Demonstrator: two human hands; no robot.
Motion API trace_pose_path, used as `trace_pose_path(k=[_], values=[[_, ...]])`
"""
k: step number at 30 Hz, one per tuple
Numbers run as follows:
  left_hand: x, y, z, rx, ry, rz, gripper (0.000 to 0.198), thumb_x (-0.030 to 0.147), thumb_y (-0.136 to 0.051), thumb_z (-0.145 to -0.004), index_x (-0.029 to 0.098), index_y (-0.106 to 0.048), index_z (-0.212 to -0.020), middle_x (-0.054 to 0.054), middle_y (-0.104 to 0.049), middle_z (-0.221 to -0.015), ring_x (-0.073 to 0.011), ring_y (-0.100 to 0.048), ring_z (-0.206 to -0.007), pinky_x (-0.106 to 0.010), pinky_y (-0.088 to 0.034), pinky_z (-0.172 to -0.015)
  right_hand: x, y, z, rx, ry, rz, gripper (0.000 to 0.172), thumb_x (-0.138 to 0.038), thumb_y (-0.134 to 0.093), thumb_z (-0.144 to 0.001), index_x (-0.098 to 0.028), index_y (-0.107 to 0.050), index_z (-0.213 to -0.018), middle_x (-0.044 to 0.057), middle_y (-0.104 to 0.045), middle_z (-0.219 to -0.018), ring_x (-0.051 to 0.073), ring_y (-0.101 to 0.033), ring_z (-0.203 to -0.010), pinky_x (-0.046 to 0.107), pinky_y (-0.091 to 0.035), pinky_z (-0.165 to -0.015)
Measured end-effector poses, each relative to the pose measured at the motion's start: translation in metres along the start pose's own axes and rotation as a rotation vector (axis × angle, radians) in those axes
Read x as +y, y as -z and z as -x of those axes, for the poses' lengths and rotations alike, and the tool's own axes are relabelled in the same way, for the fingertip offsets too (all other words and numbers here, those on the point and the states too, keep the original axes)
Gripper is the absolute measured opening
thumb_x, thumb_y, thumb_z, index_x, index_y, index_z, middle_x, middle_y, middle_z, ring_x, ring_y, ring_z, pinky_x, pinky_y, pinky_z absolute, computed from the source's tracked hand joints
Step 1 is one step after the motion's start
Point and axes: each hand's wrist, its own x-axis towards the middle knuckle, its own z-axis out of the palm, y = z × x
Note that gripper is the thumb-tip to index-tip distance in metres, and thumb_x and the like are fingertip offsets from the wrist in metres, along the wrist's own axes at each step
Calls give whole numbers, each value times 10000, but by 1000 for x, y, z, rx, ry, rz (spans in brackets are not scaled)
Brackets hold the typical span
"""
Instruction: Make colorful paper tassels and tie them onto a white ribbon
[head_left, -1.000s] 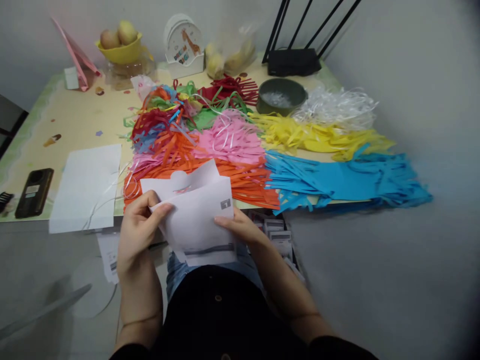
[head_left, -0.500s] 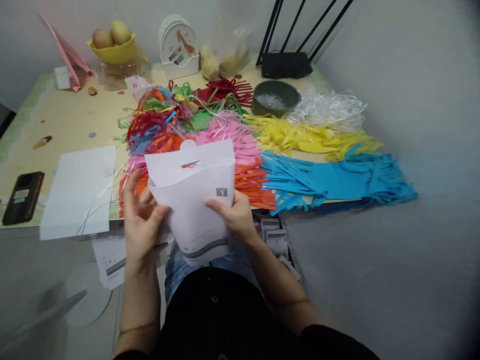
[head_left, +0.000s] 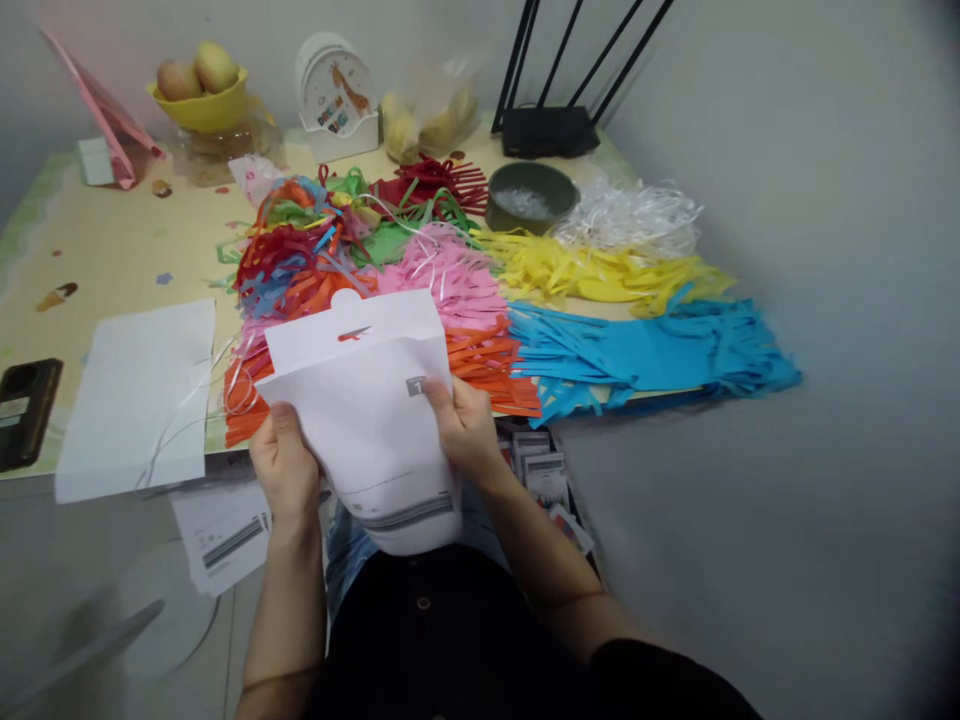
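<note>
A white paper packet (head_left: 375,430) with a hang-hole flap at its top is held above my lap, just off the table's front edge. My left hand (head_left: 286,460) grips its left side, thumb on the front face. On the right side my right hand (head_left: 465,425) pinches it, with the thumb beside the small printed number 1. The fingers behind the packet are partly hidden. Behind it on the table lie orange fringe (head_left: 491,372), pink fringe (head_left: 442,270), blue fringe (head_left: 645,350) and yellow fringe (head_left: 607,275).
A white sheet (head_left: 139,400) and a phone (head_left: 28,412) lie at the left. Farther back stand a green bowl (head_left: 531,200), a black router (head_left: 550,132) and a yellow fruit bowl (head_left: 204,108). Printed cards (head_left: 546,480) sit below the table edge.
My left hand, whose fingers were spread near the packet's edge, has closed on its left side. The packet has moved slightly left and down in view.
</note>
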Motion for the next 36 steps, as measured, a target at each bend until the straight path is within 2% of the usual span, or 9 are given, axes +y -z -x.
trace_pose_path(k=[5, 9, 12, 16, 18, 23, 25, 31, 36], values=[[3, -1, -2, -38, -207, -228, 644, 673, -489, -936, 204, -264, -557, 57, -240, -517, -71, -213, -491, -249, -158, -445, -4, 3, -7, -51, -1, -93, 589, -707, -366, -961, -188, -496, -717, -11, -458, -631, 109, -423, -570, 241, -338, -535], [5, -5, -3, -82, -209, -203, 656, 690, -490, -925, 214, -243, -547, 60, -219, -495, -70, -189, -467, -255, -138, -432, -8, 2, -17, 102, 122, 25, 566, -673, -370, -982, -205, -401, -666, -39, -340, -573, 90, -328, -521, 255, -269, -531], [4, -7, -7, -86, -175, -172, 658, 693, -515, -910, 213, -259, -541, 59, -242, -490, -70, -201, -461, -258, -145, -433, -11, 1, -18, 131, 162, 98, 561, -663, -341, -996, -203, -452, -693, -44, -336, -561, 95, -320, -510, 265, -280, -551], [8, -9, -18, 99, -187, -155, 649, 699, -522, -903, 213, -247, -573, 59, -234, -542, -77, -208, -522, -257, -159, -471, -15, 4, -12, -131, 89, 2, 542, -647, -350, -998, -186, -552, -798, -2, -531, -680, 128, -493, -634, 242, -375, -598], [9, -8, -21, 125, -179, -135, 641, 719, -500, -902, 207, -282, -584, 57, -257, -559, -84, -230, -543, -252, -182, -483, -16, 6, -10, -177, 93, 66, 515, -621, -386, -995, -184, -574, -797, 7, -569, -686, 135, -510, -634, 246, -383, -606], [1, -7, -8, -195, -80, -193, 562, 691, -537, -900, 167, -528, -698, 35, -467, -612, -100, -384, -561, -235, -303, -515, -11, 7, -14, 109, 167, 269, 481, -568, -391, -1001, -208, -577, -743, 14, -533, -595, 139, -428, -532, 280, -341, -580], [-2, -7, -4, -150, -122, -235, 532, 647, -556, -913, 160, -547, -697, 32, -484, -609, -103, -402, -566, -236, -310, -530, -8, 5, -15, 106, 129, 238, 486, -586, -396, -994, -206, -598, -770, 17, -547, -607, 144, -447, -544, 278, -356, -580], [-1, -7, -13, 80, -212, -183, 549, 639, -553, -922, 164, -495, -653, 51, -387, -594, -93, -347, -575, -229, -297, -546, -7, 1, -2, -172, 0, 39, 415, -549, -477, -967, -184, -662, -898, 32, -693, -787, 181, -612, -718, 269, -450, -646], [-13, -3, -7, -208, -30, -110, 505, 643, -553, -922, 158, -607, -792, 23, -545, -671, -107, -471, -604, -219, -377, -570, -4, 6, -7, 27, 66, 161, 414, -521, -479, -960, -188, -617, -757, 7, -587, -605, 144, -498, -547, 275, -366, -575]])
